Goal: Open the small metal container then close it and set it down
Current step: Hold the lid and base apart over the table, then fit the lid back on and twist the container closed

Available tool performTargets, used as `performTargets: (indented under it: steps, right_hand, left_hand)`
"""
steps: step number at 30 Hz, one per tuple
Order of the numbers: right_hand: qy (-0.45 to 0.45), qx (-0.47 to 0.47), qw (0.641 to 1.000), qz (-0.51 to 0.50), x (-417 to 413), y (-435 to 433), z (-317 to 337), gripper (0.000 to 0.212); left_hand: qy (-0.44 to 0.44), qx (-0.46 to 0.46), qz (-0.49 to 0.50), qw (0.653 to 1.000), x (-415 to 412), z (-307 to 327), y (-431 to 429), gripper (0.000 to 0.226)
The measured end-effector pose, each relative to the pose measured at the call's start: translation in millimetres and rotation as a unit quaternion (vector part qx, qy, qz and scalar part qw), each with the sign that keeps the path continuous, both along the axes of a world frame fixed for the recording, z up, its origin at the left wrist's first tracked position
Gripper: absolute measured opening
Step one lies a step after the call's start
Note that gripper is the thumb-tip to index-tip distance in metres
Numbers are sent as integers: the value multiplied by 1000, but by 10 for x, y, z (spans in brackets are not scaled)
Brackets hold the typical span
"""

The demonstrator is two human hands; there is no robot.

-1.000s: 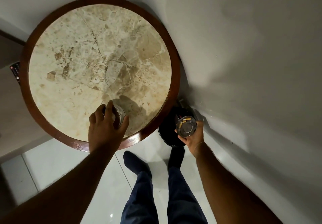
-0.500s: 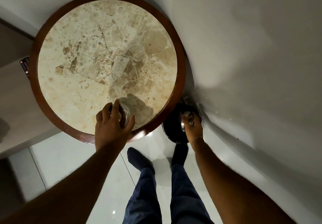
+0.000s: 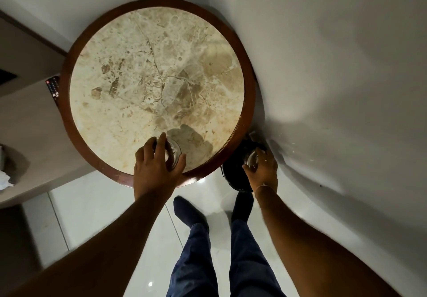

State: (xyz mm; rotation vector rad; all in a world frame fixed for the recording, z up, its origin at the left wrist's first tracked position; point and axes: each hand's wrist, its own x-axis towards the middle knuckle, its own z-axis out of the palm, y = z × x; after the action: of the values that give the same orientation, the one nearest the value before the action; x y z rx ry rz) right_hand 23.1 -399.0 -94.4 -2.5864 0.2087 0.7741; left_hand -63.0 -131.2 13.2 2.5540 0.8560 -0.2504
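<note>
Under left hand [image 3: 154, 169] fingers [image 3: 161, 144] – metal container base [image 3: 173, 155] on bench [image 3: 76, 116], fingers curled around it; right hand [image 3: 262, 169] fingers pinching lid [image 3: 251, 160] over black bin [image 3: 233, 176].

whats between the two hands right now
In the head view, the table's dark wooden rim and some bare marble separate the left hand from the right hand.

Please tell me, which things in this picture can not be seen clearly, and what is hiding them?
Head view only:
- Round metal container base on the marble table: mostly covered by the left hand.
- Shiny metal piece over the black bin: blurred, half hidden by the right hand.
- Black remote control: cut off by the table rim.
</note>
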Motion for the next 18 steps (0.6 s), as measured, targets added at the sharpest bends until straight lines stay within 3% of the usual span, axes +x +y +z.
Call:
performTargets:
  steps: [3,8,12,18]
  right_hand:
    - [-2,19,1000,-19,64,47,110,78]
    - [-10,107,982,-153,73,99,575,67]
    - [-66,82,987,-121,209,160,1182,52]
    - [-105,64,990,-75,546,453,2186,70]
  left_hand:
    - [4,4,0,1000,-10,56,25,82]
    - [11,-8,4,1000,-12,312,13,86]
    - [-9,-15,4,1000,200,827,81,91]
    - [-59,-10,24,998,526,1765,357,90]
